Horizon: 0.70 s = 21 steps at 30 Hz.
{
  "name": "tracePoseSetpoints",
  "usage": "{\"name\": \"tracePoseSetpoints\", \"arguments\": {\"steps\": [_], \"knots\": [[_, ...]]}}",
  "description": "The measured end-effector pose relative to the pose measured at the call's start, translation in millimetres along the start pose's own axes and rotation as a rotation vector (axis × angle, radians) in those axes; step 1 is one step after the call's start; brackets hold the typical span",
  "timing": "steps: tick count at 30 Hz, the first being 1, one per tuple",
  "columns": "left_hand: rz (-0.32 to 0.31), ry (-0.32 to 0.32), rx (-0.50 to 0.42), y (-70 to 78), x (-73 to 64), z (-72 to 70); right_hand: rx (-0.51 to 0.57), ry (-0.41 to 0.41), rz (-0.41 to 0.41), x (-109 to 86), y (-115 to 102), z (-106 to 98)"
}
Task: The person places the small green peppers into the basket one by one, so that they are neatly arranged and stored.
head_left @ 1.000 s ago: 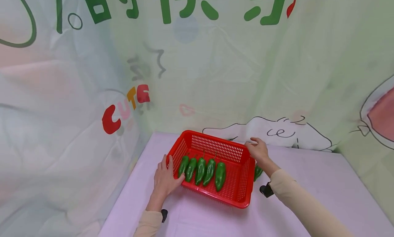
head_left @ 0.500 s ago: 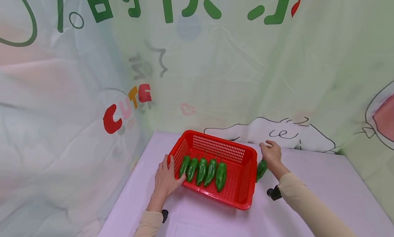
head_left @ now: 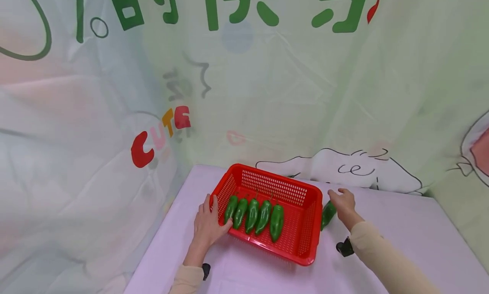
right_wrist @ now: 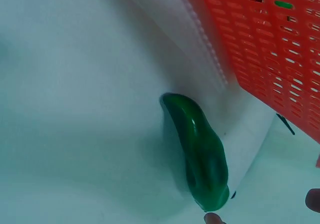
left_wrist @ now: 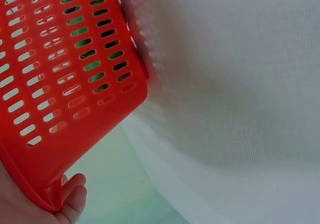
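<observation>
A red perforated basket stands tilted on its way round, its long side slanting across the table. Over its left corner my left hand grips the rim; in the left wrist view the fingers curl round the lip. Several green peppers lie side by side inside, toward the left. Outside the right wall, another green pepper rests on the cloth. My right hand is over that pepper's far end, thumb and fingers apart, one fingertip right at its end.
A pale cloth covers the table. Behind it hangs a printed curtain, which also closes off the left and right sides. The basket's far rim stands near the back edge.
My right hand has left the basket's far right corner and moved right and nearer, over the loose pepper. The left hand stays on the rim, and the view has shifted slightly.
</observation>
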State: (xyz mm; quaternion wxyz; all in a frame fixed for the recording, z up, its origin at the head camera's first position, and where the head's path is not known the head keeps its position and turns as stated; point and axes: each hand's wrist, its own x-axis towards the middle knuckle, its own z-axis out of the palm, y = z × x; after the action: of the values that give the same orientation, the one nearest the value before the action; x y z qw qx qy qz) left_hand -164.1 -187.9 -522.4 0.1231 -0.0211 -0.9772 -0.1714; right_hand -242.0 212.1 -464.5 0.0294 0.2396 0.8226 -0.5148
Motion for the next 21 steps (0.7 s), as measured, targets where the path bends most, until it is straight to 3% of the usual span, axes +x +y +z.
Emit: {"name": "tracePoseSetpoints", "arguments": {"steps": [10, 21], "knots": [[0.013, 0.018, -0.005, -1.1, -0.6, 1.2, -0.052, 0.019, 0.018, 9.4, 17.3, 9.3], [0.029, 0.043, 0.010, -3.2, 0.3, 2.4, -0.099, 0.000, 0.056, 11.4, 22.0, 15.9]]}}
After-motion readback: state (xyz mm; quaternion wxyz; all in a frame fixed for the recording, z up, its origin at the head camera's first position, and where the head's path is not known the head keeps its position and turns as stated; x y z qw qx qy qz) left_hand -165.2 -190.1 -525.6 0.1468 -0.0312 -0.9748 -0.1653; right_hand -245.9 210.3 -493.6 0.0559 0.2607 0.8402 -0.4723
